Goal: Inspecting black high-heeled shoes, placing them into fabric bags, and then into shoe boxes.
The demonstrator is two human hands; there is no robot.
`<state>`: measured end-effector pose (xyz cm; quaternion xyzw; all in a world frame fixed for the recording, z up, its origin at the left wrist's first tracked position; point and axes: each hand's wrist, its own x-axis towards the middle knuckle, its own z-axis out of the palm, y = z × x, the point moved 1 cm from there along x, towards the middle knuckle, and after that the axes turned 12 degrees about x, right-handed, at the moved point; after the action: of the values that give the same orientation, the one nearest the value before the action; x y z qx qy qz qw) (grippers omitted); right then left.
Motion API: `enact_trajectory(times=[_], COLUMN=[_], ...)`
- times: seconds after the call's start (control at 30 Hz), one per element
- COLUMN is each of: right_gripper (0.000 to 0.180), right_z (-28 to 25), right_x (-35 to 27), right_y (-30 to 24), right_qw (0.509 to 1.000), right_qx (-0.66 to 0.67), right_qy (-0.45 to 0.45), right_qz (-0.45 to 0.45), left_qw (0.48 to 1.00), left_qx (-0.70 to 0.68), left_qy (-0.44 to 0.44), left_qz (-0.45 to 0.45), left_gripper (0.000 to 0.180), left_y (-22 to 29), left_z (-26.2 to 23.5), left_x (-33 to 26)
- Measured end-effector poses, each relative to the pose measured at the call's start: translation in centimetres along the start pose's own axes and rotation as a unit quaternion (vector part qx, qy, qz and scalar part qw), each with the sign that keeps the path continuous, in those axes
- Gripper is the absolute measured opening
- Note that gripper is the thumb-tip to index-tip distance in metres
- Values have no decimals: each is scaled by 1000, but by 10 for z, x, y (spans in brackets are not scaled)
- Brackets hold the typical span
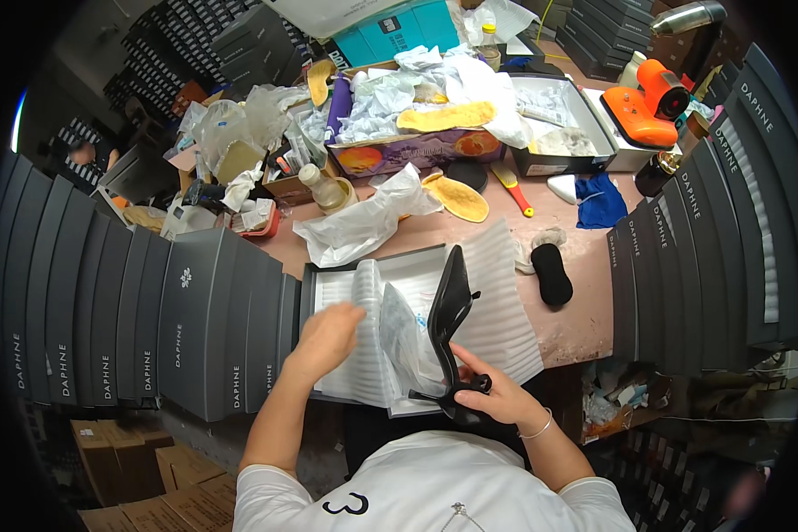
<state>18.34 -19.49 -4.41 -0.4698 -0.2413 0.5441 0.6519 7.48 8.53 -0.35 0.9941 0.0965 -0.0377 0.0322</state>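
My right hand (498, 392) grips a black high-heeled shoe (447, 310) around its heel end. The shoe stands with its pointed toe away from me, over the right side of an open shoe box (421, 259). Inside the box, a second shoe in a translucent wrapping (410, 332) lies beside white foam sheet (371, 328). More ribbed foam (498, 301) spreads out to the right of the held shoe. My left hand (330, 335) hovers at the box's left side, next to the foam; it is slightly smeared and its fingertips are hard to make out.
Rows of dark grey shoe boxes (206, 328) wall in the left, with more boxes (683, 266) on the right. Farther back are crumpled white paper (363, 217), a red-handled brush (512, 188), a black insole-shaped pad (551, 275), a blue cloth (601, 202) and an orange device (643, 111).
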Motion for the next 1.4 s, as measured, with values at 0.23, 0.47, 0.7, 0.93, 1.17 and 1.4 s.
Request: enact_trajectory(times=[0.23,0.47,0.7,0.93,1.17,1.4], right_gripper=[78,79,81,61,73,77], right_z=[-2,-14,9,39,61,37], right_x=[-1,-8,-3,34,20,4], right_y=[-5,-5,-44,-25,3,46], right_qw=[994,999,939,978,975,837], right_qx=[-103,2,261,194,145,501], right_qy=[21,-16,-209,-57,-135,-213], right_qz=[-20,-43,85,58,97,55], left_qw=[996,986,957,921,952,929], left_qx=[64,120,-149,-186,-117,-177], left_qy=[-59,-29,250,251,284,319], left_qz=[-27,-113,10,-233,4,-56], left_gripper=[47,32,13,49,42,15], left_y=[42,-20,21,15,34,18], left_z=[-89,-18,-33,20,3,-34], left_x=[179,202,12,-113,-65,-50])
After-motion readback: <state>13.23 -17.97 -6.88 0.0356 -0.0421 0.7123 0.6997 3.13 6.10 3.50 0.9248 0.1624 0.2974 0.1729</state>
